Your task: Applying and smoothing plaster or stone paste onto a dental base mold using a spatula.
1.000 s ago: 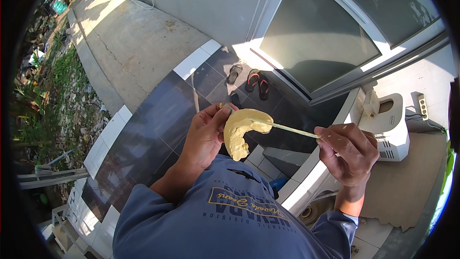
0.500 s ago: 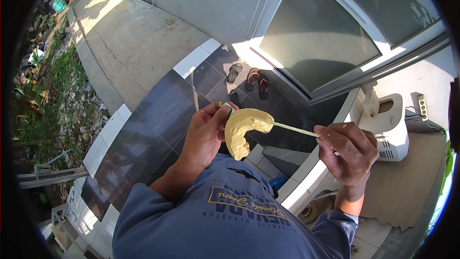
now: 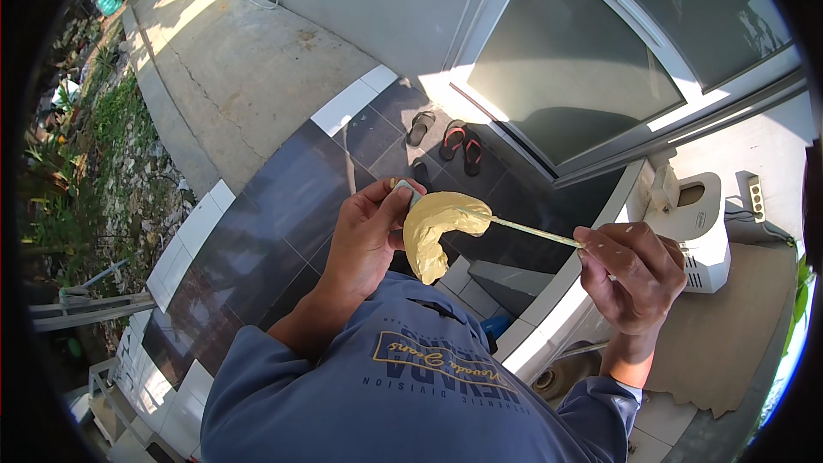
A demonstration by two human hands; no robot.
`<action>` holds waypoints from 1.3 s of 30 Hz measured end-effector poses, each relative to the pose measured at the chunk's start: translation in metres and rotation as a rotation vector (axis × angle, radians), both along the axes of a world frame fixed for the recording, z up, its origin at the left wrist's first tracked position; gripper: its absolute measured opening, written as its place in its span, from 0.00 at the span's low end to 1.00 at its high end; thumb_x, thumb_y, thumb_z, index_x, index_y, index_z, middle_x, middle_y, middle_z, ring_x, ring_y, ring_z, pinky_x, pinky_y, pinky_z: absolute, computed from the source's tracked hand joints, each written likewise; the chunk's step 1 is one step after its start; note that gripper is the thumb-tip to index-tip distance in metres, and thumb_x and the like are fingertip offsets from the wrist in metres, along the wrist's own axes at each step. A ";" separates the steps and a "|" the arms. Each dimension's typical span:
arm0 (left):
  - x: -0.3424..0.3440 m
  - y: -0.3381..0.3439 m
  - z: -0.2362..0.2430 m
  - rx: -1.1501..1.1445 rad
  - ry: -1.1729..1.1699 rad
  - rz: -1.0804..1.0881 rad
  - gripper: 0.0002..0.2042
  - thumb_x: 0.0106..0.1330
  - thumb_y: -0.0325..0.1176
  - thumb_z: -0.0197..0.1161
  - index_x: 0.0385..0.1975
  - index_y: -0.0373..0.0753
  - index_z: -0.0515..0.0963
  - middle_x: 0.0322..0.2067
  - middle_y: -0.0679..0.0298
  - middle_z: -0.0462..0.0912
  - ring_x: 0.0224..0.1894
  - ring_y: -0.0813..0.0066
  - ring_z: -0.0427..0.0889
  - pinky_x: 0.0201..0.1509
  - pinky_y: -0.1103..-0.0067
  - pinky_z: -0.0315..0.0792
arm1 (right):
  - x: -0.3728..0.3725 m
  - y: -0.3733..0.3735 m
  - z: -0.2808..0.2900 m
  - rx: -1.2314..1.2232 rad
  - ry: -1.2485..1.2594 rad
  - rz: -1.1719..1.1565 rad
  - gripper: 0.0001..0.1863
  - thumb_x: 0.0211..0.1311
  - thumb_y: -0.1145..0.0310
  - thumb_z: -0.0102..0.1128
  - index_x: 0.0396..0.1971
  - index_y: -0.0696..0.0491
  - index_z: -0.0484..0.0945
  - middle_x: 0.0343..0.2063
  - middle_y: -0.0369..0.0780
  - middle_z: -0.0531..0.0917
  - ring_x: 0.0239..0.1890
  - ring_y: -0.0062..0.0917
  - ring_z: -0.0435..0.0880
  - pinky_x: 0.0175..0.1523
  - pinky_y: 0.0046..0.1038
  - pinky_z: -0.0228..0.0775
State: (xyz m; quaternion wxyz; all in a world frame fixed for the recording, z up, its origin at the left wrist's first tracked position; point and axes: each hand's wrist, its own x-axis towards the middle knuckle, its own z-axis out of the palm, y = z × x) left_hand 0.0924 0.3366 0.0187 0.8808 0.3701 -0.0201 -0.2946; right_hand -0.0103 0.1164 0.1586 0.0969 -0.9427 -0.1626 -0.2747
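Observation:
A thick, curved piece coated in pale yellow paste (image 3: 441, 216) is held up in front of my chest, arching over and bending down at its left side. My left hand (image 3: 370, 230) is closed on a small grey-white tab (image 3: 409, 193) at the piece's upper left, pinching it between thumb and fingers. From the right, my right hand (image 3: 634, 273) pinches the end of a thin, paste-smeared stick (image 3: 536, 232). The stick's far tip meets the right end of the yellow piece; whether it is a brush tip is hidden by the paste.
A white counter edge (image 3: 591, 270) runs by my right arm, with a white appliance (image 3: 699, 227), a power strip (image 3: 756, 199) and a brown cardboard sheet (image 3: 729, 326). Sandals (image 3: 461, 144) lie on dark floor tiles (image 3: 257, 223) before a glass door (image 3: 570, 60). Plants (image 3: 111, 129) grow at left.
My right hand has shifted slightly right, drawing the stick's tip from the upper face of the yellow piece to its right end. The left hand and the piece have barely moved.

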 end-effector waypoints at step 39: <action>0.005 0.001 0.010 0.036 -0.018 0.042 0.09 0.67 0.33 0.54 0.37 0.33 0.76 0.22 0.73 0.74 0.21 0.95 0.68 0.24 0.93 0.71 | -0.005 -0.004 -0.001 0.032 -0.042 -0.048 0.08 0.43 0.75 0.67 0.27 0.51 0.81 0.20 0.34 0.80 0.17 0.18 0.76 0.21 0.19 0.63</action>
